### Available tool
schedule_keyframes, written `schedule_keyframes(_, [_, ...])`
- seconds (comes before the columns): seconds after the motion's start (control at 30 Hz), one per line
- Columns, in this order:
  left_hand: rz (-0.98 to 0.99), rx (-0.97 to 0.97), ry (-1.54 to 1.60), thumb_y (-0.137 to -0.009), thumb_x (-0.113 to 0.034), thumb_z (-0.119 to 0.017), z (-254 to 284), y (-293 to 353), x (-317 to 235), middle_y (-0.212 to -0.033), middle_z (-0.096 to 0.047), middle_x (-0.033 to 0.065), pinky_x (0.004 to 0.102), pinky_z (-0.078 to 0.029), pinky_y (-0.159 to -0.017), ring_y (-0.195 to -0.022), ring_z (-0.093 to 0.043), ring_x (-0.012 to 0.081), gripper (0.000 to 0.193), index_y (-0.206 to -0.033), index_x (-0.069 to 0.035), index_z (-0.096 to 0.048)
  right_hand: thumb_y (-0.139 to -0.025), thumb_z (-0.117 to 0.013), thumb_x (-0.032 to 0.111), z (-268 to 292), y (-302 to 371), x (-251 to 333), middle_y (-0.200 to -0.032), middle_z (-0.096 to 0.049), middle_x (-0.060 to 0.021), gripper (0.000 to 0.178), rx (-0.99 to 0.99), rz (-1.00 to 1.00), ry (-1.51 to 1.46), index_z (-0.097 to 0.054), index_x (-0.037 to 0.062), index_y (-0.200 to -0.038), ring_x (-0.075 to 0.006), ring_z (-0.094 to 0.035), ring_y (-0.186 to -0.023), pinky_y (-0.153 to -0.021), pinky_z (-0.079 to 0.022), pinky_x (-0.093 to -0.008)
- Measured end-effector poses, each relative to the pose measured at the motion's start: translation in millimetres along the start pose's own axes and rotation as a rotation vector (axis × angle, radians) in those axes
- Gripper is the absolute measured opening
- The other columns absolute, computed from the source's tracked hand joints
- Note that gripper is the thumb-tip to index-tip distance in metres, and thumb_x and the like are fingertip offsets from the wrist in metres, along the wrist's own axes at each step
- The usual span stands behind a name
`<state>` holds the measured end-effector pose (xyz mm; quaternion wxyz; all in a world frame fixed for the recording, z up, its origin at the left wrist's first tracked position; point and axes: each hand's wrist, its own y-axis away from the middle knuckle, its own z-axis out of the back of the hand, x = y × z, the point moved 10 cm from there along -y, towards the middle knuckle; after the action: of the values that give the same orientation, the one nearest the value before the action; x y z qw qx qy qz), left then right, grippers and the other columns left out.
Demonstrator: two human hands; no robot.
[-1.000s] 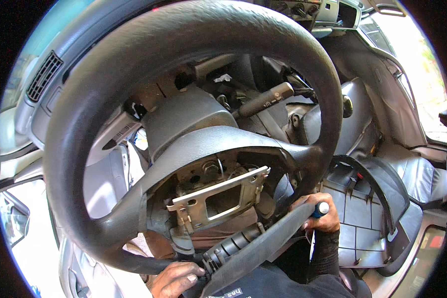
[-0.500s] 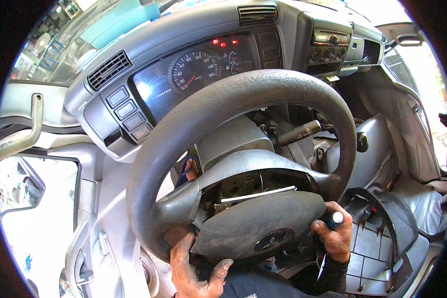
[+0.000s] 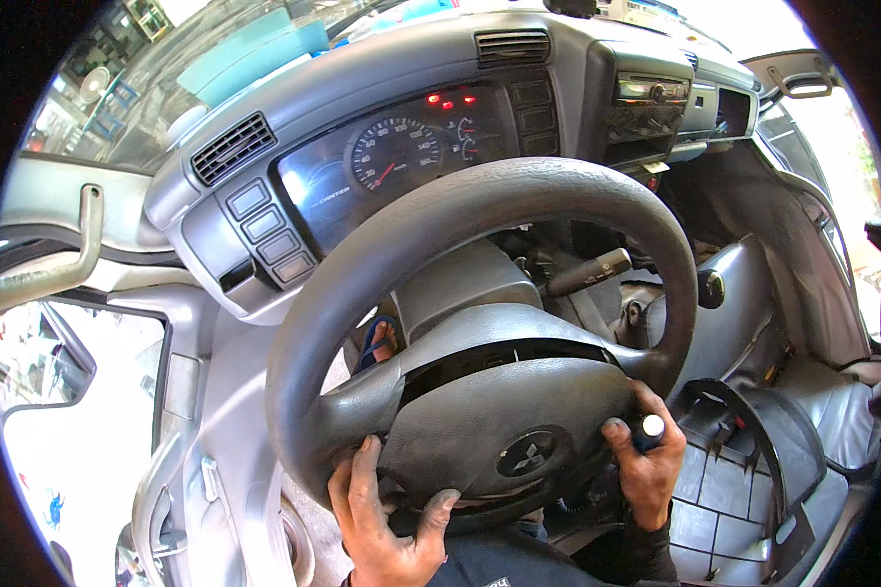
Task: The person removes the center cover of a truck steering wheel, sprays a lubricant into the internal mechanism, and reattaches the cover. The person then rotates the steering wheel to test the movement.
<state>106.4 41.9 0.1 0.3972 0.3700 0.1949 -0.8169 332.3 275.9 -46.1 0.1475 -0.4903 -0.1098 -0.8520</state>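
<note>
Left hand (image 3: 390,533) and right hand (image 3: 648,472) flank a cover (image 3: 489,416) — curved, grained, dark.

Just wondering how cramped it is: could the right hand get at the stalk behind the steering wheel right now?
Probably not directly: the right hand holds a blue handle with a white end, and the steering wheel's right spoke appears to lie between hand and stalk.

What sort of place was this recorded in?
Inside a vehicle's driver's cab, probably a truck or van: there's a steering wheel, a lit instrument panel beyond it, and a dashboard air vent.
</note>
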Motion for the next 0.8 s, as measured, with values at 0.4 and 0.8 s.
schedule_keyframes(0.4, [-0.097,-0.088,-0.067,-0.081,-0.028,-0.092,-3,-6,0,-0.138,-0.051,0.0201,0.0322,-0.058,-0.076,-0.115,-0.059,0.0298,0.088,-0.152,-0.002,-0.048,-0.075,-0.090,0.012,-2,0,33,-0.110,-0.062,-0.0136,0.055,0.003,0.293,0.269,-0.070,0.0022,-0.126,-0.0266,-0.062,-0.095,-0.086,-0.051,-0.0369])
schedule_keyframes(0.8, [-0.084,-0.100,0.036,-0.082,-0.025,-0.092,-6,-2,5,-0.142,-0.044,0.0209,0.0351,-0.058,-0.094,-0.125,-0.055,0.0327,0.094,-0.156,0.000,-0.040,-0.081,-0.090,0.019,3,6,-8,-0.090,-0.073,-0.0155,0.050,-0.001,0.092,0.096,-0.066,-0.0045,-0.119,-0.0249,-0.071,-0.083,-0.078,-0.056,-0.0362])
